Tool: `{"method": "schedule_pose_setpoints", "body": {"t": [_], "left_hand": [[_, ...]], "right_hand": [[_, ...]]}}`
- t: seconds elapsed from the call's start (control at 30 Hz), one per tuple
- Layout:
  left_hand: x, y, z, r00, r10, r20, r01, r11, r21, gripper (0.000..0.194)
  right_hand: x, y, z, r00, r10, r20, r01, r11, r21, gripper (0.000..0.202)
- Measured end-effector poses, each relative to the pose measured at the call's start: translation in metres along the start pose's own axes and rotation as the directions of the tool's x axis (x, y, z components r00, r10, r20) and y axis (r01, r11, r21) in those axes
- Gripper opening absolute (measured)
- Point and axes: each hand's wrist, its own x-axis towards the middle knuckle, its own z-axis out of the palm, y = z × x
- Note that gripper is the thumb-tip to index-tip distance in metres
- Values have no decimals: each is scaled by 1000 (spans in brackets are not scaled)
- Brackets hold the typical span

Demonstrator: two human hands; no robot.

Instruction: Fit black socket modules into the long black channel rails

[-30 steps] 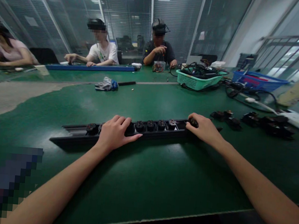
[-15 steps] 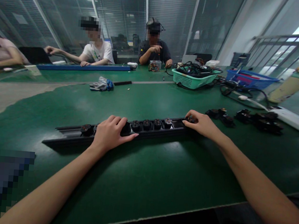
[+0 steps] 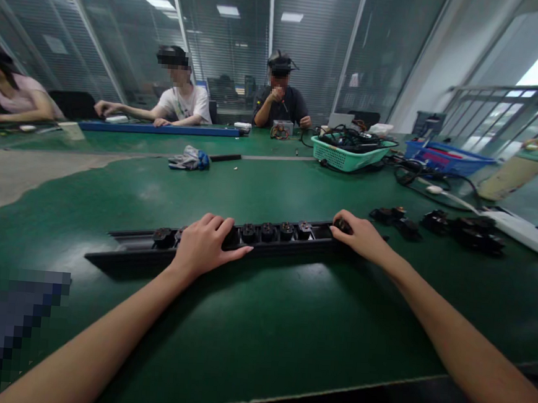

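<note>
A long black power strip housing (image 3: 319, 246) lies slightly slantwise on the green table, its channel facing up. Several black socket modules (image 3: 267, 231) sit in a row along it, and another socket module (image 3: 162, 236) is near its left end. My left hand (image 3: 205, 241) is wrapped over the housing left of its middle, thumb along the near side, and hides part of the row. At the right end, my right hand (image 3: 357, 233) pinches a black socket module (image 3: 343, 226) at the channel. Whether that module is seated in the channel, I cannot tell.
More black socket modules (image 3: 476, 233) lie in loose groups to the right, near a white power strip (image 3: 525, 231). Farther back stand a green basket (image 3: 347, 160) of cables and a blue basket (image 3: 449, 157). Gloves (image 3: 189, 158) lie beyond the housing. Several people sit across the table.
The view has tilted, so everything appears slightly lower and farther right. Both hands keep their places on the housing; the module in my right fingers looks darker on top now.
</note>
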Motion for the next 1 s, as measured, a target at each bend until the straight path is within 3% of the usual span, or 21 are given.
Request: {"method": "schedule_pose_setpoints", "body": {"t": [0.33,1.0], "left_hand": [[1,1,0,1000,-17,2,17,999,-34,67],[1,1,-1,1000,-19,17,20,999,-27,66]], "right_hand": [[-8,4,7,992,-6,-129,8,1000,21,32],[-12,2,3,980,66,-189,-64,998,17,29]]}}
